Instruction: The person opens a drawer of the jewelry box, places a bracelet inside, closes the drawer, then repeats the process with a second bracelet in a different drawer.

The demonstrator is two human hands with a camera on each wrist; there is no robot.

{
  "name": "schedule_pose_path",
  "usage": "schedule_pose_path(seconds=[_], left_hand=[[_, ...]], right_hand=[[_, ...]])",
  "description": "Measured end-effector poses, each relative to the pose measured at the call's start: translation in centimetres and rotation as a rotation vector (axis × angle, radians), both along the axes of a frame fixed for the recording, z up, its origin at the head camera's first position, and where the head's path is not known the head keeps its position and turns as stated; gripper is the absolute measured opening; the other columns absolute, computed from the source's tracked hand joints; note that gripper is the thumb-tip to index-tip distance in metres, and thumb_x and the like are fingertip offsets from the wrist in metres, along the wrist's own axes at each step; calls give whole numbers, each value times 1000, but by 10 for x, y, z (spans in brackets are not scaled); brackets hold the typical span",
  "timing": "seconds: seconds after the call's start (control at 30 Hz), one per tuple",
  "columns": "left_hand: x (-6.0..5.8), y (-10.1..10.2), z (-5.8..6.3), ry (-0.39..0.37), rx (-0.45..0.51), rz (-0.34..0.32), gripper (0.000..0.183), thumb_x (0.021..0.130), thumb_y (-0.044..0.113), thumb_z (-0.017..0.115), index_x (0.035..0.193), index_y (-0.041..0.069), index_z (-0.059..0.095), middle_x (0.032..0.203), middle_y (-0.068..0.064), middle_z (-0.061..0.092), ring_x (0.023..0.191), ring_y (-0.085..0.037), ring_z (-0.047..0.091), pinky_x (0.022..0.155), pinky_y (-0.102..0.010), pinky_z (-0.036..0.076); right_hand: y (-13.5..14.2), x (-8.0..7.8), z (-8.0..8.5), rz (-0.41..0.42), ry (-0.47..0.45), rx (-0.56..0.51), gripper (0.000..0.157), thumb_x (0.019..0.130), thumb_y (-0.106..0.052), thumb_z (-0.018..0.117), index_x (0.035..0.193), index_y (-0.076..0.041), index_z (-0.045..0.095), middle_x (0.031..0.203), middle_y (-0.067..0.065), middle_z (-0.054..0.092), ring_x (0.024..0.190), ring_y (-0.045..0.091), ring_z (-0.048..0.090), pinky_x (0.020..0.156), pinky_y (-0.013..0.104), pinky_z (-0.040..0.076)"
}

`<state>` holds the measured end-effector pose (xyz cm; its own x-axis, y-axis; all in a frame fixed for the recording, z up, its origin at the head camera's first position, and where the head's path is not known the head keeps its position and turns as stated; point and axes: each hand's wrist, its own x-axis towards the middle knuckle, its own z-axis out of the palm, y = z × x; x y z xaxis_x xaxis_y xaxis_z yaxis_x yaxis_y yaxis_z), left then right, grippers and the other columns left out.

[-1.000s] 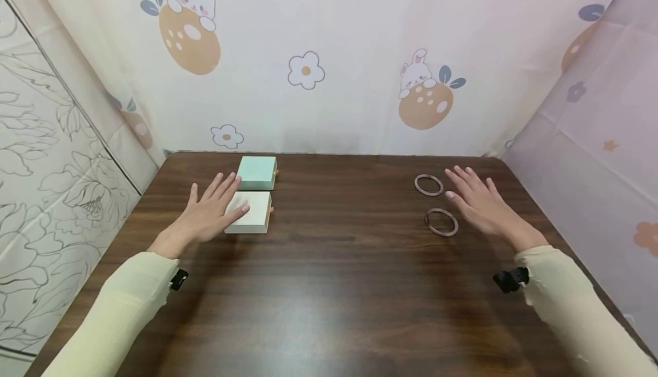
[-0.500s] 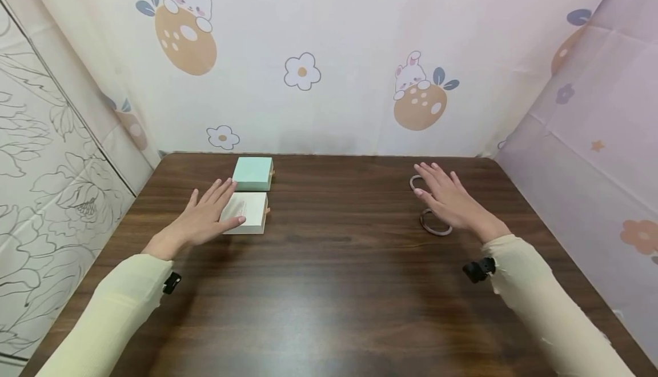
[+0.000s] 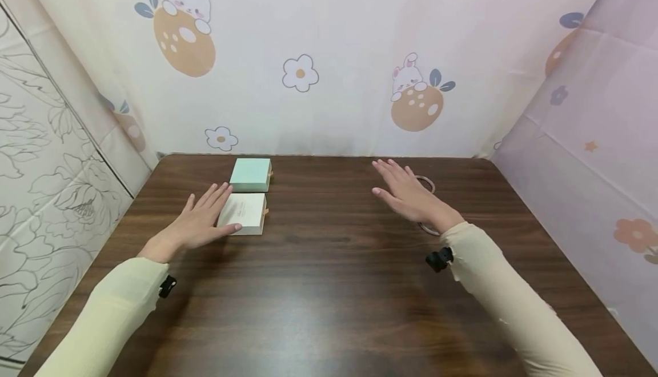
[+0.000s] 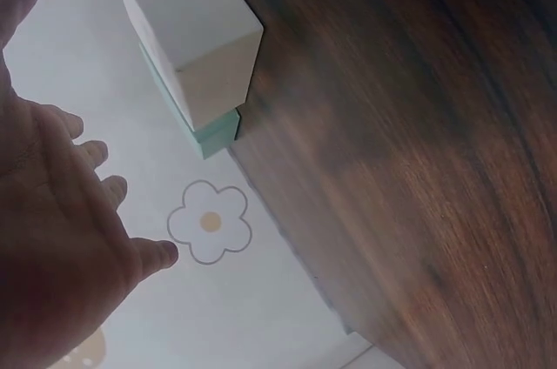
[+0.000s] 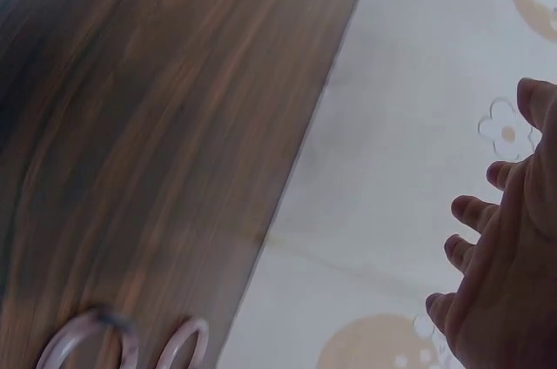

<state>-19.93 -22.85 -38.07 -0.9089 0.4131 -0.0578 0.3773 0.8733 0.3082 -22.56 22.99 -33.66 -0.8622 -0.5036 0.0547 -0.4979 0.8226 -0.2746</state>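
Observation:
My left hand [image 3: 197, 221] hovers with straight fingers at the left edge of a white box [image 3: 247, 212], overlapping its corner in the head view. Right behind that box lies a mint green box [image 3: 251, 173]; each has a small orange tab on its right side. In the left wrist view the white box [image 4: 196, 30] stands clear of the palm. My right hand [image 3: 411, 195] is held over the table with fingers extended and nothing in them. Two pinkish-brown rings [image 3: 428, 181] lie beneath and beside it, partly hidden by the hand; the right wrist view shows a nearer ring [image 5: 91, 334].
A dark wooden table [image 3: 308, 285] carries everything. Behind it hangs a pale curtain [image 3: 339, 34] printed with rabbits and flowers, with more printed cloth on both sides. A black wrist camera [image 3: 439, 259] sits at the right sleeve, another on the left.
My right hand has moved left across the rings, covering parts of them. My left hand has drifted slightly down and left, uncovering more of the white box. The view has turned slightly right.

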Motion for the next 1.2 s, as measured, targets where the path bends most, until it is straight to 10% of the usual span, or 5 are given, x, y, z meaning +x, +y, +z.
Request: schedule_pose_path(seconds=[1.2], left_hand=[[-20, -16, -19, -76, 147, -13, 113, 76, 46, 78, 151, -4, 9, 155, -26, 7, 141, -42, 7, 107, -62, 9]], right_hand=[[-168, -24, -32, 269, -39, 171, 78, 97, -53, 45, 154, -12, 10, 158, 8, 12, 144, 21, 8, 113, 46, 6]])
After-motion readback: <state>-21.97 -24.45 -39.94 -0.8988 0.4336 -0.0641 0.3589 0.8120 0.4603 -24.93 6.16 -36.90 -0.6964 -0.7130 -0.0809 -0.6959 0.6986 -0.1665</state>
